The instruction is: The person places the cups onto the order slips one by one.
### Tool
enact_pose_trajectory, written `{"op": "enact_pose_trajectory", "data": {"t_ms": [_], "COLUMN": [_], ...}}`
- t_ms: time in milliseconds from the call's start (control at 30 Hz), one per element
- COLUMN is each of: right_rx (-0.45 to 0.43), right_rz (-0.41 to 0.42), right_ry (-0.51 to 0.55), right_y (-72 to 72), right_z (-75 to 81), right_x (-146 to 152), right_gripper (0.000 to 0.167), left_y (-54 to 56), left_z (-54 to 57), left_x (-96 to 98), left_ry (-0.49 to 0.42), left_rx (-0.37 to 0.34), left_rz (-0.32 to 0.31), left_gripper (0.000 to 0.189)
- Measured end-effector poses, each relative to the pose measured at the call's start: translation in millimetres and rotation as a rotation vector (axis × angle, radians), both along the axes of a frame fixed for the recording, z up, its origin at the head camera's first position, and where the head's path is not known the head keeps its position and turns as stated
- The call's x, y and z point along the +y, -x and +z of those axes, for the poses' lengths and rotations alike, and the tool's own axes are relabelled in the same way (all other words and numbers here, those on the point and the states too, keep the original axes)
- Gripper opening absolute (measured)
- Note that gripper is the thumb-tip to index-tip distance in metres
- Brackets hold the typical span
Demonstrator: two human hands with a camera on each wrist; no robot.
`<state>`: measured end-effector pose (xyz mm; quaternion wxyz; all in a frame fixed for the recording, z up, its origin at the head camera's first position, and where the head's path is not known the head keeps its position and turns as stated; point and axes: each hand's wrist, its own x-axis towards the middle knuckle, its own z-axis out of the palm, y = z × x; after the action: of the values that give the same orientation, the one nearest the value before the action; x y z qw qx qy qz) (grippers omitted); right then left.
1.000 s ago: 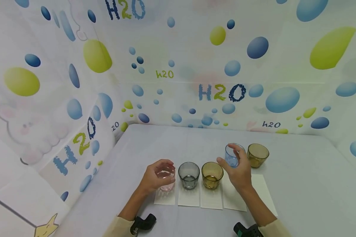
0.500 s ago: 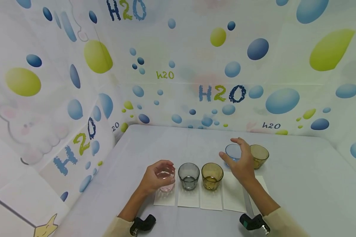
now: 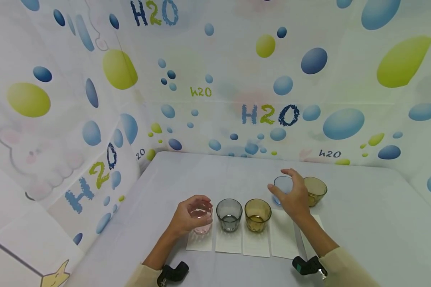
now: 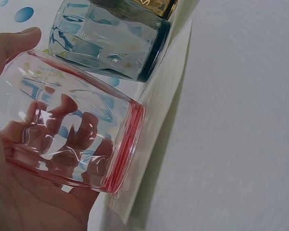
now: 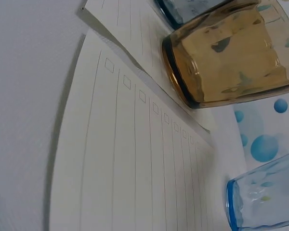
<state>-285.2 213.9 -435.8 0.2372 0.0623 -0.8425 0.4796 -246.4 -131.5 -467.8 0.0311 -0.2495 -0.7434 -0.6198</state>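
My left hand (image 3: 186,215) curls round a pink-tinted drinking glass (image 3: 204,229) standing on a white paper strip (image 3: 199,244). In the left wrist view, the thumb (image 4: 19,44) lies by the rim and the fingers show through the pink glass (image 4: 77,125). My right hand (image 3: 296,199), thumb and fingers spread apart, hovers in front of a blue glass (image 3: 281,184) and hides part of it. Only a sliver of that hand shows in the right wrist view, beside the blue glass (image 5: 262,197); whether they touch is hard to tell.
A grey glass (image 3: 229,215) and an amber glass (image 3: 258,215) stand on paper strips right of the pink one. Another amber glass (image 3: 317,192) stands behind the right hand. Two more strips lie near the right forearm, one a lined sheet (image 5: 125,159). A printed curtain (image 3: 215,79) backs the white table.
My right hand has shifted slightly right and its fingers have spread wider, away from the blue glass. The left hand stays on the pink glass. The glasses have not moved.
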Motion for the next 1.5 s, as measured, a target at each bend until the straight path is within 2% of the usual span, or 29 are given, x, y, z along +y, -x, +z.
{"op": "enact_pose_trajectory", "data": {"t_ms": [167,400,833,967,1167,1333,1500], "right_rx": [-0.013,-0.108,-0.191,-0.241,-0.339,-0.332,-0.335], "right_rz": [-0.018,-0.069,-0.132,-0.131,-0.117,-0.117,-0.089], "right_ry": [-0.006,0.039,0.068,0.085,0.151,0.197,0.203], "right_y": [2.6,4.5,7.3,8.5,8.4,10.7,15.1], "right_z": [0.5,3.2,8.5,9.9,-1.8,-11.3,-14.6], "right_x": [2.0,3.5,-1.5,-3.9,-2.0,0.5,1.1], "right_gripper": [0.061,0.064,0.069,0.071,0.073,0.072,0.074], "left_y": [0.0,-0.2,-0.5,-0.3,-1.5,-1.1,-0.3], "left_z": [0.3,-1.5,-2.5,-2.2,-3.5,-1.6,0.1], "left_x": [0.8,0.3,-0.4,-0.6,0.7,1.7,0.2], "left_ry": [-0.002,0.008,0.003,0.002,-0.008,-0.007,-0.002], "left_rx": [0.003,0.012,0.016,0.013,0.001,0.006,0.010], "left_rz": [0.003,0.005,-0.001,0.003,-0.008,-0.014,-0.006], "left_gripper": [0.053,0.051,0.051,0.052,0.051,0.051,0.051]}}
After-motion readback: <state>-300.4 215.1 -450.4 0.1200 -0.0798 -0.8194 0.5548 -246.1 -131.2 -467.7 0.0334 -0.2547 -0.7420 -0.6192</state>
